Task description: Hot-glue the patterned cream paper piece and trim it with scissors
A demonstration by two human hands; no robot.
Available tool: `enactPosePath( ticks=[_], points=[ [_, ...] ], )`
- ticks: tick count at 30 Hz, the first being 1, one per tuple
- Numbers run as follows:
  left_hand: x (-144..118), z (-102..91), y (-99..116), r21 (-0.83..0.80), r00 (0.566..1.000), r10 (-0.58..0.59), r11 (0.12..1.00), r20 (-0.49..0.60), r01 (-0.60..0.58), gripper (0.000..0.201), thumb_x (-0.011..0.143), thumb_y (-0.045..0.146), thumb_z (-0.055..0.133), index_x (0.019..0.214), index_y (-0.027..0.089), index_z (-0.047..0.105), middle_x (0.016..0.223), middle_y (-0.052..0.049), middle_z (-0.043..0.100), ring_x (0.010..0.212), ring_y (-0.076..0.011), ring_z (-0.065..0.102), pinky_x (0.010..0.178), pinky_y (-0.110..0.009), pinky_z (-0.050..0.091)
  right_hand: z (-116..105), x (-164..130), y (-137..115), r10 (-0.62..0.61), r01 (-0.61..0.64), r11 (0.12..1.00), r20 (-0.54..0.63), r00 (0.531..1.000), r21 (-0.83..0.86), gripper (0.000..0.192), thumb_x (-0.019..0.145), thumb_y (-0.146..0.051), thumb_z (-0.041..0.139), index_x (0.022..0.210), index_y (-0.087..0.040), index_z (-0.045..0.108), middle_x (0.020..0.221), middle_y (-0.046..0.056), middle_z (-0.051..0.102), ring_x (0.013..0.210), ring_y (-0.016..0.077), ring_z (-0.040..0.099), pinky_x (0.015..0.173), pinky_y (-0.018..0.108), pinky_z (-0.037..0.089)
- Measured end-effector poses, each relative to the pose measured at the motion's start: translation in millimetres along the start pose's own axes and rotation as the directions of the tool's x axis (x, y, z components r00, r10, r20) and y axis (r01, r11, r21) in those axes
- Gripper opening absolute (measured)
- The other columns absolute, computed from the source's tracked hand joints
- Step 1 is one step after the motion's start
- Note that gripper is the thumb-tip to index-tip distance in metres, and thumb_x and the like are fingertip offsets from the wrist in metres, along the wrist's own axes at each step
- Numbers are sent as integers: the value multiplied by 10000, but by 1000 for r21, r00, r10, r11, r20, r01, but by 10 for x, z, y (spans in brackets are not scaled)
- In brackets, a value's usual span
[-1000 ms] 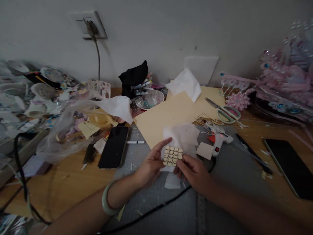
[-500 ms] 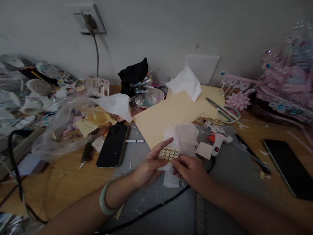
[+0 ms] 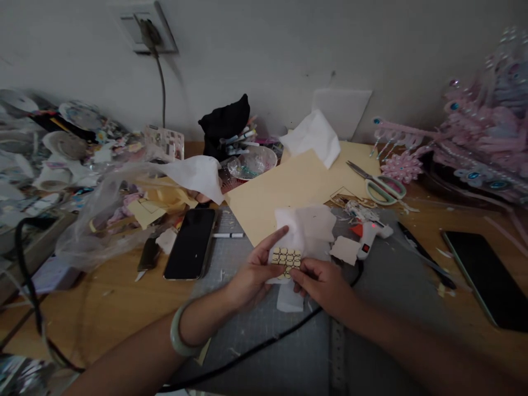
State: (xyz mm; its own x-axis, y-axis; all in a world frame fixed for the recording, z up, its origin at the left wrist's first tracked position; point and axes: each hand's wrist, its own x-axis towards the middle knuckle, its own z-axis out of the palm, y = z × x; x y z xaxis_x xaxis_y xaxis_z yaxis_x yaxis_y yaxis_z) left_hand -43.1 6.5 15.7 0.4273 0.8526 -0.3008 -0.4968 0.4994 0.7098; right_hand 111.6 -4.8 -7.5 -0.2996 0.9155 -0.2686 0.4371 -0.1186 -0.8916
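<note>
Both hands meet over the grey cutting mat (image 3: 264, 341) at the near middle of the desk (image 3: 119, 308). The left hand (image 3: 251, 275) and the right hand (image 3: 322, 283) pinch one small card of pale oval pieces (image 3: 286, 257) between them, the fingers of each hand closed on its edges, the left forefinger stretched out along its top. The ovals sit in rows on the card; I cannot count them surely. One green bangle (image 3: 178, 333) circles the left wrist.

Just behind the card lies one crumpled white tissue (image 3: 307, 228), and a second tissue (image 3: 313, 137) rests on the tan card sheet (image 3: 284, 192) toward the far edge. Two dark phones lie face up: one phone (image 3: 190, 243) left of the mat, another phone (image 3: 487, 280) near the right edge. One white glue gun (image 3: 371, 234) sits right of the tissue, one pair of green-handled scissors (image 3: 381, 187) beyond it. One black cable (image 3: 247, 357) crosses the mat.

The desk is wooden and crowded; a grey wall (image 3: 268, 49) behind it carries one socket (image 3: 142, 27) with a plug in it. Pink jewelled ornaments (image 3: 474, 143) fill the far right corner. No writing is legible.
</note>
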Motion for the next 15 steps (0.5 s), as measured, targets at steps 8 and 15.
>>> enactPosePath(
  ticks=[8, 15],
  points=[
    [48, -3, 41, 33, 998, 29, 999, -62, -27, 735, 608, 4, 583, 1290, 196, 386, 904, -67, 654, 755, -146, 593, 647, -223, 445, -22, -54, -52, -75, 70, 983, -19, 997, -168, 282, 770, -403, 519, 615, -168, 525, 523, -32, 558, 476, 82, 490, 451, 189, 316],
    [20, -60, 435, 158, 970, 223, 966, -100, -206, 694, 623, 36, 595, 1266, 232, 421, 1067, -69, 613, 774, -134, 605, 651, -209, 485, -148, -193, -177, -197, 233, 825, 125, 972, -514, 224, 788, -380, 512, 824, -189, 623, 650, 2, 648, 596, 125, 586, 543, 215, 340]
  ],
)
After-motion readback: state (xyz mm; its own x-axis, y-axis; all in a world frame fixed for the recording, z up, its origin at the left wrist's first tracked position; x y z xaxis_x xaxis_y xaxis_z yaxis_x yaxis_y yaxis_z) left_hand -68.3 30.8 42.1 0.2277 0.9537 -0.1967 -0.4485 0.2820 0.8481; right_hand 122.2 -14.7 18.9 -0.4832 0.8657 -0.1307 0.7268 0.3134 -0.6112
